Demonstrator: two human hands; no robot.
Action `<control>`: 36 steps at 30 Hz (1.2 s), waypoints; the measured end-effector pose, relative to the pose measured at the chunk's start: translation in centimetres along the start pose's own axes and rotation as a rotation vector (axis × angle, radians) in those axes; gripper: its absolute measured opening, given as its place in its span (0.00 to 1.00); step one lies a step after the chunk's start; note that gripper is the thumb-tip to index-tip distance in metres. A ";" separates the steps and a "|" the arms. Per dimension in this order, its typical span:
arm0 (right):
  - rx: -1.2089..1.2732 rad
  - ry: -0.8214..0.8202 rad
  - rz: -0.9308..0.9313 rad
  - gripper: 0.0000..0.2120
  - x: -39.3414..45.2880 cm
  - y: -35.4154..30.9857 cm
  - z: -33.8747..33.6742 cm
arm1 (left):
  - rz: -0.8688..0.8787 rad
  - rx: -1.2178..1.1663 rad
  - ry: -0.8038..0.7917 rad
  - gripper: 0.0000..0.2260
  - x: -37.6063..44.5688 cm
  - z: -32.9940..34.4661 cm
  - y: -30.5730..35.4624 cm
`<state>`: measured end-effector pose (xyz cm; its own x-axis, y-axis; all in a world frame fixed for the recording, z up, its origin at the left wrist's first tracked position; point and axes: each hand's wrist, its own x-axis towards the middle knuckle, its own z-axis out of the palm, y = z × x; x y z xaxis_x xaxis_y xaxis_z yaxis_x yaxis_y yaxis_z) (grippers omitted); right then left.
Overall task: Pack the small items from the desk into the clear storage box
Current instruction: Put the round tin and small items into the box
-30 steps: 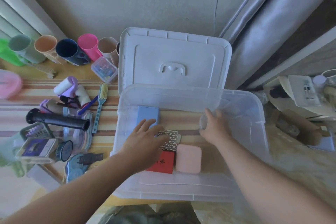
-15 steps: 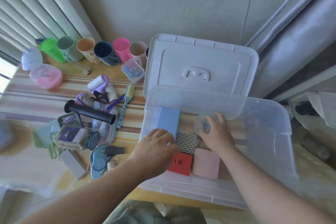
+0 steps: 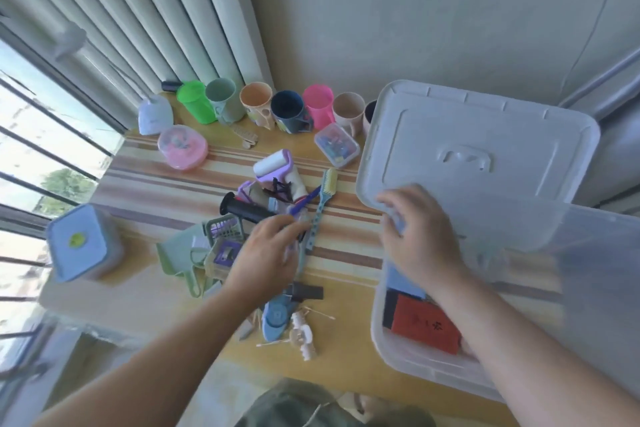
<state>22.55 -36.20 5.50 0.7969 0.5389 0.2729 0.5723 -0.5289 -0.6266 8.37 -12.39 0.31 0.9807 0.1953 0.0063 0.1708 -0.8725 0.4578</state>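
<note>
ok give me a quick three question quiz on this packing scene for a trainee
1. True or false: the white lid is shut on the clear storage box.
2. Which hand is over the pile of small items: A the left hand, B the right hand?
3. Fill in: the flat item in the box's near corner is coloured ____.

Key: 1 false, it stands off the box behind it. 2 A. 3 red.

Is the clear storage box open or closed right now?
Open. Its white lid is off, propped behind the clear storage box, and the red card inside shows from above.
</note>
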 end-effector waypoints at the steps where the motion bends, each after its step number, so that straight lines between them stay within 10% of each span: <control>1: 0.021 -0.093 -0.016 0.15 0.4 -2.3 2.1 | -0.060 0.065 -0.071 0.28 -0.6 -0.5 -2.9; 6: -0.203 -0.793 0.154 0.22 0.1 -8.5 14.5 | -0.147 0.271 -0.430 0.40 -3.6 -2.8 -13.2; 9: -0.315 -0.948 0.229 0.40 -1.3 -9.0 20.0 | -0.107 0.322 -0.536 0.47 -3.9 -2.2 -15.6; 17: -0.183 -0.736 0.291 0.39 -2.3 -9.2 22.5 | -0.004 0.331 -0.382 0.41 -2.7 -2.1 -16.2; 26: 0.311 -0.237 0.311 0.32 0.3 -10.4 3.5 | 0.220 -0.235 -0.080 0.34 3.2 -8.5 -4.2; 36: 0.743 0.104 0.866 0.31 -10.6 7.4 -11.8 | 0.442 -0.163 -0.325 0.30 7.7 2.8 19.0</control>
<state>20.66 -53.57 6.63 0.8997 0.1078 -0.4230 -0.4042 -0.1599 -0.9006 19.41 -28.68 6.57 0.9388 -0.3428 -0.0337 -0.2537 -0.7543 0.6055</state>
